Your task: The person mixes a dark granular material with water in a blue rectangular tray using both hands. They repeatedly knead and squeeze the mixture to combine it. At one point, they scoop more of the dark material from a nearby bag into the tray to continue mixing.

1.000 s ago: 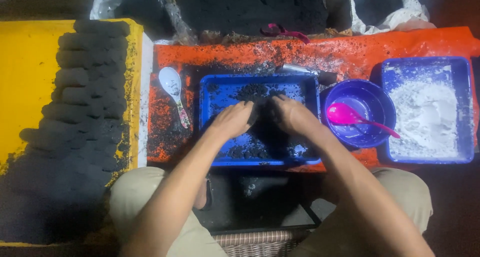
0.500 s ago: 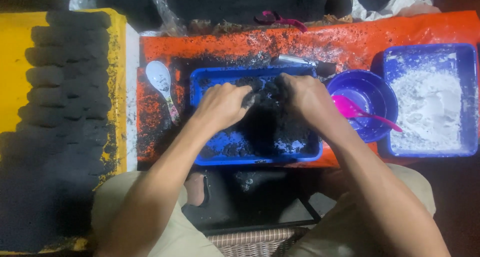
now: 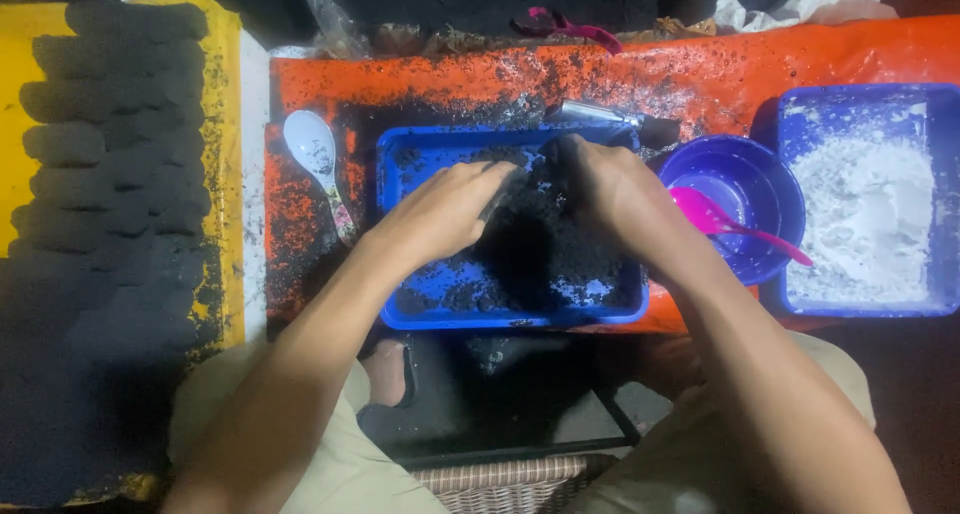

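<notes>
- Fingertips of both hands sunk in black powder (image 3: 540,249), so whether spread or closed could not be told.
- Left hand (image 3: 445,209) and right hand (image 3: 610,189) pressed in from either side, nearly meeting over the heap.
- Powder heaped in blue tray (image 3: 400,164) on orange sheet (image 3: 700,74).
- White spoon (image 3: 318,159) just left of tray.
- Purple bowl (image 3: 745,189) with pink spoon (image 3: 725,222) to the right; tub (image 3: 868,209) of white powder beyond, cut off by the edge.
- Dark lumps (image 3: 100,174) on yellow board (image 3: 228,174), hard to make out.
</notes>
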